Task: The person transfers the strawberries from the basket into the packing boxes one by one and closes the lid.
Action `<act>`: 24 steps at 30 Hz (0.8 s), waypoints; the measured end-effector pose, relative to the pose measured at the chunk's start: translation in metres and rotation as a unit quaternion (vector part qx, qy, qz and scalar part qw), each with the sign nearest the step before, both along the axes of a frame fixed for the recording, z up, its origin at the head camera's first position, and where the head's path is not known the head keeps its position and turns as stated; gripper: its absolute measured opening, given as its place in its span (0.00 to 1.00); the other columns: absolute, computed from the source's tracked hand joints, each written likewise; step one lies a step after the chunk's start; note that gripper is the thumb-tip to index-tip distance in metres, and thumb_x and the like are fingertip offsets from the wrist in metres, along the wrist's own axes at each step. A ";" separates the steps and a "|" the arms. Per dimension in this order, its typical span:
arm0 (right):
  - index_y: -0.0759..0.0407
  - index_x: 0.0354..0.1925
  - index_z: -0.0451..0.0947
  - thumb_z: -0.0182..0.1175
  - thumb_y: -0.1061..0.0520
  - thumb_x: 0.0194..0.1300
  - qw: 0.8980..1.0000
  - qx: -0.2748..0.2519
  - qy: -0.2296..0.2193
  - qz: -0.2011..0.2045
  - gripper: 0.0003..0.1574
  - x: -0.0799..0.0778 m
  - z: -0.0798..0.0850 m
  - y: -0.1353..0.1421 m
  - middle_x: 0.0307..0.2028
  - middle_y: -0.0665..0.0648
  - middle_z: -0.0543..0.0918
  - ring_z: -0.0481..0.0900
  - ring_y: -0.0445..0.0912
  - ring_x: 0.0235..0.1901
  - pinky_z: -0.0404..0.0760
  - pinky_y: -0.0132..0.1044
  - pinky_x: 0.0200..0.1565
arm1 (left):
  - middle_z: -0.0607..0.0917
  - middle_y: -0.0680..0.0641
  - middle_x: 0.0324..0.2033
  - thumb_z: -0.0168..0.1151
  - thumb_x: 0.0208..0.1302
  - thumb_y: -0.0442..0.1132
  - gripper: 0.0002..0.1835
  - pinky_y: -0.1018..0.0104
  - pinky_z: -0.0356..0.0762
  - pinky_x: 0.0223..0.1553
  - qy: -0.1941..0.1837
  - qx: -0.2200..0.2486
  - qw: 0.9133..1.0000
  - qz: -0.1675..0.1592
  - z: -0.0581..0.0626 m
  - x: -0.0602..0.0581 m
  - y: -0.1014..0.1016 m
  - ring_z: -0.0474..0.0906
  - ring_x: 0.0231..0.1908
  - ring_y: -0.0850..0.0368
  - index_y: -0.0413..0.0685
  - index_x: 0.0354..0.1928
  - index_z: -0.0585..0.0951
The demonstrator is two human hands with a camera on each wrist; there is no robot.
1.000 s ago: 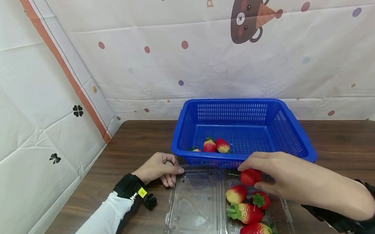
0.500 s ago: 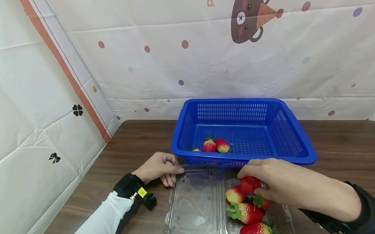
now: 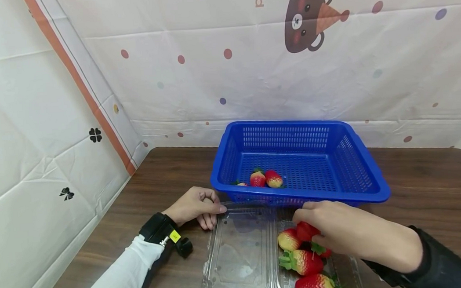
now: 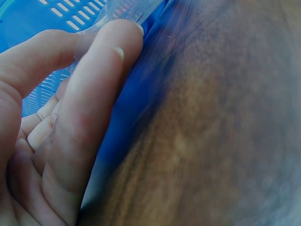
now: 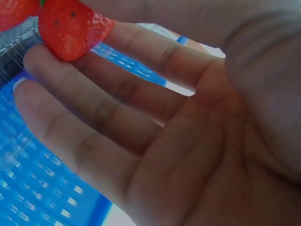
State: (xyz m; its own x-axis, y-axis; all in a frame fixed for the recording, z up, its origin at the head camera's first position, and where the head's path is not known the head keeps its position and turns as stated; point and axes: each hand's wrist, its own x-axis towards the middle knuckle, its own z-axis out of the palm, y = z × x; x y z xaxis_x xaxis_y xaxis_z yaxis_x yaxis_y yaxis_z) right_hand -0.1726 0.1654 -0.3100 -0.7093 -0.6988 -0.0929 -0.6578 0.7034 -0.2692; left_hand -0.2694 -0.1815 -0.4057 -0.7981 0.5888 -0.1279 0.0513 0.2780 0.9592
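Note:
My left hand (image 3: 196,207) pinches the far left corner of the lid of a clear plastic clamshell box (image 3: 241,253), which lies opened flat. In the left wrist view, thumb and forefinger meet on the thin plastic edge. My right hand (image 3: 338,227) holds a red strawberry (image 3: 306,231) by thumb and fingertips at the far end of the box's right half. The right wrist view shows that strawberry (image 5: 73,30) between thumb and fingers, with another red one beside it. Several strawberries lie nearer in the same half, among them a large one with green leaves (image 3: 307,262).
A blue perforated basket (image 3: 297,196) stands right behind the box, with a few strawberries (image 3: 258,180) in its near left corner. Brown wooden tabletop (image 3: 168,170) surrounds both. A patterned white sheet (image 3: 171,90) hangs behind and at the left.
My right hand has come lower and nearer with its strawberry, bringing it beside the others in the box. My left hand stays at the lid's corner.

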 end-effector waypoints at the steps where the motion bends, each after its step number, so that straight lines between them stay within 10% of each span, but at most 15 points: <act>1: 0.47 0.41 0.78 0.72 0.59 0.51 1.000 0.005 0.001 0.000 0.19 0.000 -0.001 -0.001 0.31 0.41 0.76 0.71 0.36 0.29 0.83 0.33 0.29 | 0.85 0.42 0.18 0.70 0.57 0.45 0.17 0.69 0.82 0.16 0.000 0.000 1.000 0.000 0.000 0.000 0.000 0.81 0.16 0.50 0.37 0.33 0.77; 24: 0.49 0.41 0.78 0.71 0.58 0.54 1.000 0.027 -0.014 -0.009 0.17 -0.010 -0.014 -0.003 0.29 0.42 0.76 0.70 0.36 0.27 0.81 0.34 0.28 | 0.84 0.43 0.17 0.72 0.55 0.45 0.18 0.68 0.82 0.16 -0.022 0.007 1.000 0.015 0.001 0.002 0.002 0.81 0.16 0.53 0.37 0.33 0.77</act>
